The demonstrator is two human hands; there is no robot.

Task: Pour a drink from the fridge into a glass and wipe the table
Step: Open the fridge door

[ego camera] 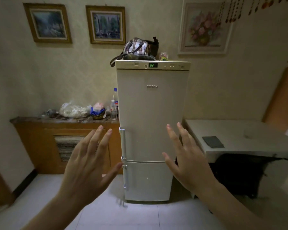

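Closed fridge (pixel 150 123) stands upright, facing both empty, spread hands

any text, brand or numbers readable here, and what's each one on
"02" in green digits: display on the fridge's top control panel.
"BOSCH": raised badge on the fridge's upper door, soft but legible.
Bottle labels beside the fridge: too small to read.

Fridge (pixel 152 113) doors shut — contents hidden; brand badge blurred.
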